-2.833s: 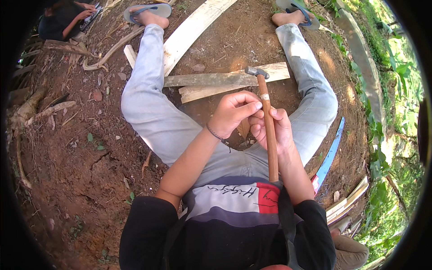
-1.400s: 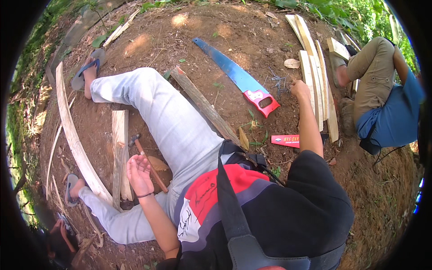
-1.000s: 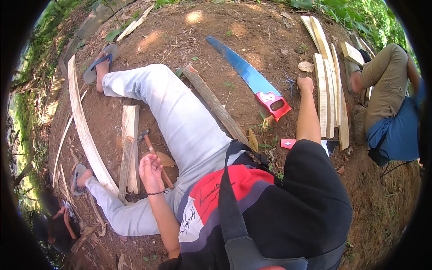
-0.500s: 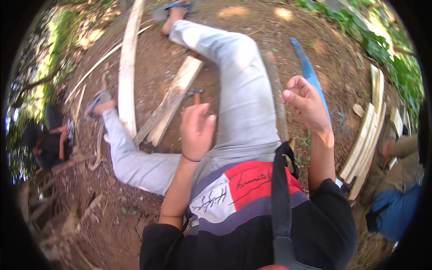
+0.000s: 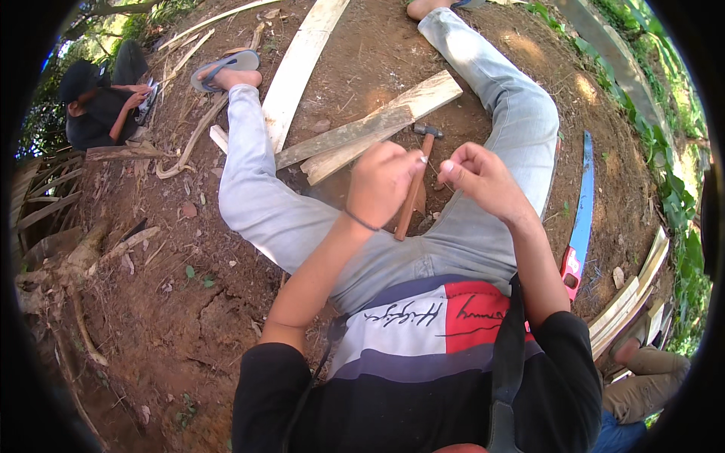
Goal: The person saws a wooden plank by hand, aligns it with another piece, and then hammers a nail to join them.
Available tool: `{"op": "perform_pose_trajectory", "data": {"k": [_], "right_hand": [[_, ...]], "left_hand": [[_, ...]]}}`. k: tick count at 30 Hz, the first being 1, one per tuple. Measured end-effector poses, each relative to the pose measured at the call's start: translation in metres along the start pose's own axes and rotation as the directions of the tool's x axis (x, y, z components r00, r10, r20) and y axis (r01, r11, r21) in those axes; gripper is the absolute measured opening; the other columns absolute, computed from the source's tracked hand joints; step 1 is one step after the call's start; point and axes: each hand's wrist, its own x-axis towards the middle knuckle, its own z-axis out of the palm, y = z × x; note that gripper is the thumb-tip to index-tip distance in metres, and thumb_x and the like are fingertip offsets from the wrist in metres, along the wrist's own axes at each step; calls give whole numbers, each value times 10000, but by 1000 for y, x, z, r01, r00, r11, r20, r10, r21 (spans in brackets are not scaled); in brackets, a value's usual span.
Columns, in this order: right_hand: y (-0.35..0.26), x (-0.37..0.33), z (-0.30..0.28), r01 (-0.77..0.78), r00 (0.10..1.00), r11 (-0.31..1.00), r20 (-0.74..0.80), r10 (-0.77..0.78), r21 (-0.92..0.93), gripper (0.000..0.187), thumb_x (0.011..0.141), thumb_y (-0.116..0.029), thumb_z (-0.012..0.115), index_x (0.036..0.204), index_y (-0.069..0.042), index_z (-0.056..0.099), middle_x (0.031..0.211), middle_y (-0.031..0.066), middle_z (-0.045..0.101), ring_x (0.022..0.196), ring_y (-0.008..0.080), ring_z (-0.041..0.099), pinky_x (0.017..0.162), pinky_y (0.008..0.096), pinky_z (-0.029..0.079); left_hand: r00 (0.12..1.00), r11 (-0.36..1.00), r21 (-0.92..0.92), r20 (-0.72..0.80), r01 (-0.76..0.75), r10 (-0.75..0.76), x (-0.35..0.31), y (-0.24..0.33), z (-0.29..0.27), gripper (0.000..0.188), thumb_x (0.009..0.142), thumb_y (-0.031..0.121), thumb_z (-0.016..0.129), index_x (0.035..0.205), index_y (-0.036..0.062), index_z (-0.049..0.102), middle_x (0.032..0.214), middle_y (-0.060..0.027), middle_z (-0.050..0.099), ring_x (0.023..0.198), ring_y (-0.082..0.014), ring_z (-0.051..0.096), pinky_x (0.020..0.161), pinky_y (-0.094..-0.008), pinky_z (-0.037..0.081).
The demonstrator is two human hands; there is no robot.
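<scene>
My left hand and my right hand face each other over my lap, a small gap between them. The fingers of both are closed in a pinch. A tiny pale spot shows at the left fingertips, too small to name. What the right fingertips hold, if anything, I cannot make out. Beneath and between the hands a hammer with a wooden handle and dark metal head lies between my thighs. Just beyond the left hand, two rough wooden boards lie crossed on the soil.
A long pale plank lies beside my left foot. On my right is a handsaw with blue blade and red handle, near stacked wood strips. One person sits far left; another person's leg shows lower right.
Both hands have come closer together, and the left fingers have closed into a pinch. The view has swung left, bringing the whole hammer and the saw's red handle into sight.
</scene>
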Motion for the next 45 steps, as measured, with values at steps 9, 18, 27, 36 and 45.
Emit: {"op": "perform_pose_trajectory", "data": {"k": [9,18,27,36,45], "right_hand": [[32,23,48,-118,993,818,-55,106,-563,403,891,-402,602,888,0,643,867,240,681,861,404,663,779,467,522],[85,66,72,-491,870,862,102,481,122,519,868,-222,655,1229,-29,335,996,119,606,907,228,636,792,367,525],[80,70,70,-577,816,711,241,526,403,293,900,-139,621,1138,-98,455,1056,57,597,920,155,596,837,334,499],[81,68,72,-569,820,703,241,519,427,276,896,-70,612,1131,-77,467,1043,70,566,935,181,595,857,359,510],[48,37,69,-309,900,720,-53,432,622,332,989,-110,475,1289,-25,359,992,67,481,765,124,604,603,235,571]], "left_hand": [[840,674,-587,22,449,-542,73,-105,48,193,865,135,726,966,-22,678,819,-3,677,734,-41,581,673,-205,464],[800,732,-378,42,567,-599,56,-128,68,304,855,287,723,852,-17,709,649,-44,647,608,-70,558,587,-275,451],[813,800,-153,34,580,-582,59,-105,62,300,846,296,717,874,-2,713,686,-112,665,609,-111,577,617,-293,476],[866,873,-98,-112,479,-488,54,-111,74,274,840,275,718,820,4,684,648,-139,606,553,-202,559,575,-333,448],[929,948,-29,-191,316,-315,50,-114,80,233,837,262,674,770,38,674,767,-159,647,759,-374,599,699,-459,468]]}}
